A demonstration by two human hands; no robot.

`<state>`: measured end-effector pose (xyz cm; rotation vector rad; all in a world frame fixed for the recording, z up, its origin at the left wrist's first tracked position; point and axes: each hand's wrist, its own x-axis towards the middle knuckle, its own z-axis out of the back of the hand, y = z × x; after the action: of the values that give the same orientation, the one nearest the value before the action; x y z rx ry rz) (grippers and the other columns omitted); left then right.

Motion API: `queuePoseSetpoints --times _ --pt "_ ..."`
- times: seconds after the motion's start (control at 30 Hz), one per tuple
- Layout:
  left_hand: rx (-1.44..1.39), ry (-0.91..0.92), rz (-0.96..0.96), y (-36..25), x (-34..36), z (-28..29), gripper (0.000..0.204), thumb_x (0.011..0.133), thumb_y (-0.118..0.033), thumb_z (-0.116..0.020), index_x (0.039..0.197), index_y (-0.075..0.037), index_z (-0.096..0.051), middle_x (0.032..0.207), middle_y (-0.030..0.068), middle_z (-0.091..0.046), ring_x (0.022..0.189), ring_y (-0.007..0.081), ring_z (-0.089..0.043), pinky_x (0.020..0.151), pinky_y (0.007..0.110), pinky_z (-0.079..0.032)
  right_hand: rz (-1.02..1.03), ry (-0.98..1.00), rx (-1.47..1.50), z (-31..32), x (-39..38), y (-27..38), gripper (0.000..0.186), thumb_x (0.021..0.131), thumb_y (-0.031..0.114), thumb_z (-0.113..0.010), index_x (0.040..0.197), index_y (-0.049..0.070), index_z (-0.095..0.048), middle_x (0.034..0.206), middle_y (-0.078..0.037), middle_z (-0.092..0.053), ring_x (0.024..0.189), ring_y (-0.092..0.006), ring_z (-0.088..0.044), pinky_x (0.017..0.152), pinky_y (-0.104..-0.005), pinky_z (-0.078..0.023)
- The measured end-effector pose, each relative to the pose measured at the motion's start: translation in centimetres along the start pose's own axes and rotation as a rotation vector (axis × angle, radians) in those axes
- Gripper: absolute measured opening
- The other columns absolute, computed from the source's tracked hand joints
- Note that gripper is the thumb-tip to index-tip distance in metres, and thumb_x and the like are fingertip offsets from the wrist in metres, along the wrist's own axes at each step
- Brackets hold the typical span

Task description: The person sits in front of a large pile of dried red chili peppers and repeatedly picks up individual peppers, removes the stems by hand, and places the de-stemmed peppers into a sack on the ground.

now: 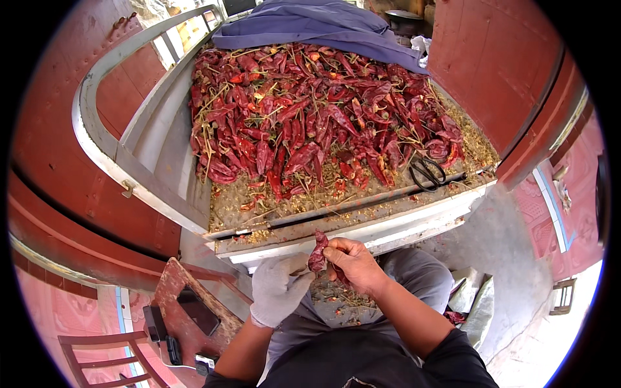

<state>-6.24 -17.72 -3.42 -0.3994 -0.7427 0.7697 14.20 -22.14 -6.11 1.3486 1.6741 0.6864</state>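
In front of the truck bed's edge, my right hand (354,262) is bare and pinches a dried red chili pepper (317,251) between thumb and fingers. My left hand (279,289), in a pale grey work glove, is close beside the pepper's lower left side. Its fingertips are curled together toward the thumb, and whatever lies between them is too small to make out. Beyond both hands, a heap of dried red chili peppers (310,123) with stems covers the bed. Loose yellow seeds and bits (252,213) are scattered along its near edge.
A white side rail (107,145) bounds the bed's left. A purple-blue cloth (310,22) covers the far end; a black loop (427,174) lies at the near right edge. A worn red table (169,284) holds a phone (197,312). A pale sack (477,310) stands right of my knee.
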Motion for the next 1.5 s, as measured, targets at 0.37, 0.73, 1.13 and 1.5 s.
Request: queuePoseSetpoints --times 0.37,0.73,1.13,1.5 --pt "-0.709 0.126 0.358 2.1 2.2 -2.0 0.044 0.099 0.002 -0.051 0.142 -0.001 -0.061 0.123 0.0133 -0.07 0.112 0.0196 -0.067 0.096 0.034 -0.054 -0.067 0.058 0.275 1.9 -2.1 -0.1 0.015 0.105 0.019 -0.064 0.099 0.005 -0.066 0.081 -0.007 -0.068 0.056 -0.0152 -0.059 0.049 -0.0282 -0.045" --pt "0.574 -0.056 -0.08 11.1 11.1 3.5 0.028 0.085 -0.008 -0.065 0.11 -0.015 -0.077 0.113 0.0094 -0.073 0.106 0.0336 -0.068 0.089 0.05 -0.052 -0.08 -1.057 -0.396 26.4 -25.8 -4.9 0.023 0.096 0.023 -0.065 0.093 0.0 -0.069 0.083 -0.011 -0.073 0.057 -0.0152 -0.064 0.049 -0.0271 -0.05" --pt "0.638 -0.036 -0.172 11.4 12.3 3.8 0.012 0.082 -0.016 -0.072 0.091 -0.011 -0.079 0.097 0.0047 -0.073 0.097 0.0301 -0.068 0.089 0.046 -0.052 0.281 -1.217 -0.946 29.2 -26.4 -7.8 0.027 0.097 0.007 -0.066 0.121 -0.005 -0.067 0.105 -0.015 -0.074 0.096 -0.022 -0.071 0.087 -0.0338 -0.056" --pt "0.067 0.183 0.069 0.3 5.1 1.3 0.015 0.081 -0.013 -0.072 0.09 -0.002 -0.074 0.098 0.0163 -0.075 0.095 0.0383 -0.07 0.087 0.047 -0.054 0.543 -0.324 -0.994 1.6 -6.2 2.0 0.03 0.094 0.021 -0.078 0.116 0.003 -0.071 0.097 -0.015 -0.073 0.085 -0.0264 -0.076 0.072 -0.0374 -0.059"
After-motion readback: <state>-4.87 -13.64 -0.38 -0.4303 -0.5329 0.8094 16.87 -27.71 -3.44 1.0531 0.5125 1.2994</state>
